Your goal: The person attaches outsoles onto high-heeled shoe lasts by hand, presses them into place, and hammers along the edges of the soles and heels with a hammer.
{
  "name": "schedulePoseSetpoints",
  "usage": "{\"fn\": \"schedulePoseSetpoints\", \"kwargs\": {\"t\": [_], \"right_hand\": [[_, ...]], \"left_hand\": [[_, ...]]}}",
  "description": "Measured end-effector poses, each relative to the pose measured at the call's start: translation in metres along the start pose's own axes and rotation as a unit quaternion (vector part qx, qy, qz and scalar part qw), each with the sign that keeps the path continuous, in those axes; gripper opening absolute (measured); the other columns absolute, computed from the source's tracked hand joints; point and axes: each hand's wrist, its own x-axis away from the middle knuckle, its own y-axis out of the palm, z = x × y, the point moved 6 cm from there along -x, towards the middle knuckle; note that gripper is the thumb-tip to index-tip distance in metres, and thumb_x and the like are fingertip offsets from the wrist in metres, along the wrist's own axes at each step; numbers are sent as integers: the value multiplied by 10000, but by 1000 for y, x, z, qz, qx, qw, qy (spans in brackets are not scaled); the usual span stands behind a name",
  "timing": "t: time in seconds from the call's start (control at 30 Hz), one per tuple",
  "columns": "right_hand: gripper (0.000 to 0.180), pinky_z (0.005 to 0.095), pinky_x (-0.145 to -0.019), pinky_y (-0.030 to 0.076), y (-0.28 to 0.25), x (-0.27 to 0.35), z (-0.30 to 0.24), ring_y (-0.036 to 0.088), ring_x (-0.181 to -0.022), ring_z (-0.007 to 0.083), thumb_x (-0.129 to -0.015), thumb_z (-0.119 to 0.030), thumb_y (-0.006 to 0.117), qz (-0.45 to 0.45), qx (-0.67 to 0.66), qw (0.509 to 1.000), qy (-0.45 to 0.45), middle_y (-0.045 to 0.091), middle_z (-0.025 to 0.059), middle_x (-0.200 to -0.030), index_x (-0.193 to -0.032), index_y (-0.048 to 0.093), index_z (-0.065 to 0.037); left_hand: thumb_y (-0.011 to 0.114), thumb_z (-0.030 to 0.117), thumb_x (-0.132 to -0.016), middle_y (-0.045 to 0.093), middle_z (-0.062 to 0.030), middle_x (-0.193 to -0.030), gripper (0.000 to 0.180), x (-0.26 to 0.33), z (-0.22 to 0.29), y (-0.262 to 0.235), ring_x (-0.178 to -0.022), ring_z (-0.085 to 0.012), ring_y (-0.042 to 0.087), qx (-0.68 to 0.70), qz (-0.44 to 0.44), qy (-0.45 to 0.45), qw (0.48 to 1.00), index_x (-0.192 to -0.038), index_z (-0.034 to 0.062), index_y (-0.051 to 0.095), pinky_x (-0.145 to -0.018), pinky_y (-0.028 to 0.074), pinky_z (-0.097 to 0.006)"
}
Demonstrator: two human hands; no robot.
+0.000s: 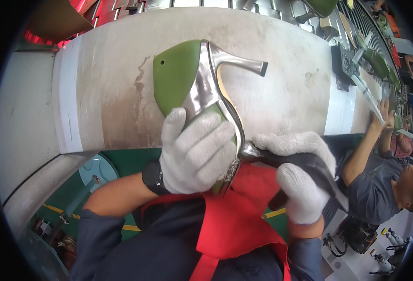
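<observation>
A silver high-heeled shoe (pixel 201 91) on a green last (pixel 176 70) lies sole side to the right, its slim heel pointing right and its toe toward me. My left hand (pixel 197 152), in a white knit glove, is closed around the front part and covers much of it. My right hand (pixel 305 173), also gloved, grips a dark tool (pixel 305 161) shaped like a hammer head. The tool's shiny rounded end is close against the sole edge near the toe; whether they touch I cannot tell. Part of the tool is hidden by the hand.
Under the shoe is a pale, stained work surface (pixel 117 93) with white tape strips at both sides. Behind it runs a roller conveyor (pixel 215 4) carrying other green lasts. A black box (pixel 343 65) stands at the right. Another person (pixel 379 182) works nearby at right.
</observation>
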Motion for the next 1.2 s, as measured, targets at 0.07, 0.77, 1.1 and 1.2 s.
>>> {"fn": "schedulePoseSetpoints", "kwargs": {"t": [0.07,0.77,1.1,1.2], "right_hand": [[260,411,-898,628,-2,-16,-4,790,-997,299,-889,-14,769,-14,4,1000,21,801,207,-1121,-1144,771,35],[336,302,-625,559,34,-139,-22,700,-701,179,-820,-168,796,-147,149,942,262,789,160,-942,-1081,763,42],[397,317,-681,587,-1,-84,-21,758,-824,252,-1084,-303,543,36,37,998,-24,758,210,-1085,-1149,701,56],[313,317,-713,590,4,-75,-10,763,-873,249,-1071,-223,574,101,147,982,66,770,199,-1041,-1155,688,56]], "left_hand": [[795,96,-842,739,-93,-1260,361,-2,2,-2,-1220,-301,691,9,-22,-11,1000,-1177,115,663,-1276,275,-636],[737,223,-898,712,47,-1227,204,4,0,5,-1217,-161,678,3,44,-17,999,-1100,227,706,-1187,358,-588],[765,190,-891,757,29,-1210,255,1,-5,0,-1235,-192,695,-4,14,-10,1000,-1128,239,686,-1186,381,-609],[761,186,-886,760,21,-1208,200,1,-3,3,-1239,-195,694,-8,33,-10,999,-1077,221,714,-1172,394,-608]]}}
